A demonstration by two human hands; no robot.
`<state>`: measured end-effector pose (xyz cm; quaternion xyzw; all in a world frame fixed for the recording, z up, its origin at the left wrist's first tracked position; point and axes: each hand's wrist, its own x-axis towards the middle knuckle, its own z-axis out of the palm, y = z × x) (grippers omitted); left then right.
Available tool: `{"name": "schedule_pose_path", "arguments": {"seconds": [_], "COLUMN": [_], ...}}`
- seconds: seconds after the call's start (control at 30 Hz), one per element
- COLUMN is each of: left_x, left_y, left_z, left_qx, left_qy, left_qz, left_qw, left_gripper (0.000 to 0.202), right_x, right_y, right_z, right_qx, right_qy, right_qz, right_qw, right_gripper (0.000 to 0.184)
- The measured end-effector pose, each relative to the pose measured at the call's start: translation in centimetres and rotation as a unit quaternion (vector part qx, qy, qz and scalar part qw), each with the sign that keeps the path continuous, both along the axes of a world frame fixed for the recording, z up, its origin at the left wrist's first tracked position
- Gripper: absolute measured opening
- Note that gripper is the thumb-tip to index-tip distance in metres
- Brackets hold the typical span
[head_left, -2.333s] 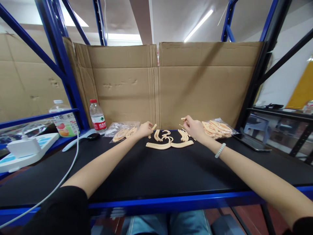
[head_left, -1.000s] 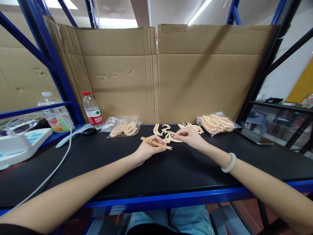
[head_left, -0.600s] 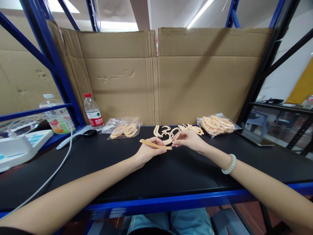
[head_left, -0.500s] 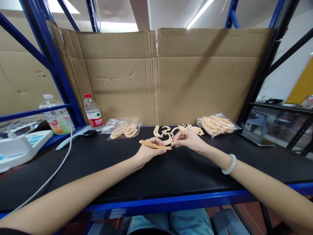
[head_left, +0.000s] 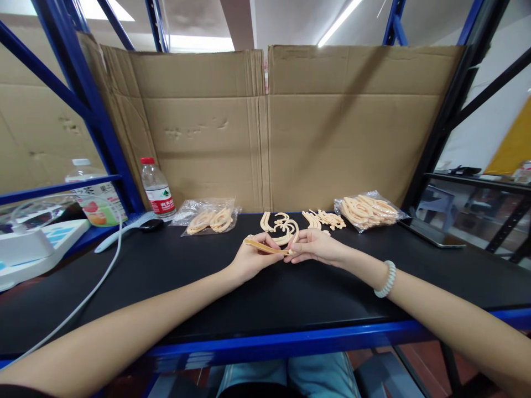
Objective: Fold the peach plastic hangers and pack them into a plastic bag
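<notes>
My left hand [head_left: 251, 261] is closed on a flat, pale wooden strip-like piece [head_left: 262, 246], held nearly edge-on between thumb and fingers. My right hand [head_left: 318, 247] pinches at the right end of that strip, together with what looks like a curved wooden piece [head_left: 295, 231] rising between the hands. The fingertips of both hands almost meet and hide the joint. Just behind them on the black tabletop [head_left: 290, 304] lie loose curved wooden pieces [head_left: 265, 222], more curved strips [head_left: 313, 220] and a heap of small notched pieces [head_left: 332, 219].
A clear bag of wooden pieces [head_left: 369, 211] lies at the back right, beside a dark flat device [head_left: 435, 235]. Another opened bag [head_left: 211, 220] and a red-capped bottle [head_left: 158, 190] are at the left. A white cable [head_left: 97, 287] crosses the table's left side. Cardboard [head_left: 199, 132] walls the back.
My right hand has moved left and slightly down, bringing its piece against the right end of the strip in my left hand. The left hand's strip has shifted slightly right.
</notes>
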<state>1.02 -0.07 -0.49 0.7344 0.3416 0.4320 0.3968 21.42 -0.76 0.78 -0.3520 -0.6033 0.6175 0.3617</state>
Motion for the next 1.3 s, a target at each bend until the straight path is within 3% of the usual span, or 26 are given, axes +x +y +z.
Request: {"name": "schedule_pose_path", "arguments": {"seconds": [0.53,0.97,1.3], "left_x": [0.0,0.5,0.4], "left_y": [-0.2,-1.1,-0.7], "left_z": [0.1,0.8,0.4], "left_qx": [0.029,-0.023,-0.116], "left_qy": [-0.019,-0.058,-0.138], "left_qz": [-0.015,0.002,0.007], "left_qw": [0.999,0.998,0.984], "left_gripper": [0.028,0.030,0.034], "right_x": [-0.9,-1.4,-1.4], "right_y": [-0.2,-0.7,-0.3], "right_z": [-0.5,-0.5,-0.4], "right_qx": [0.072,0.116,0.157], "right_qy": [0.016,0.052,0.032], "right_qz": [-0.050,-0.081,-0.128], "right_qw": [0.996,0.989,0.979], "right_gripper": [0.035,0.033,0.029]}}
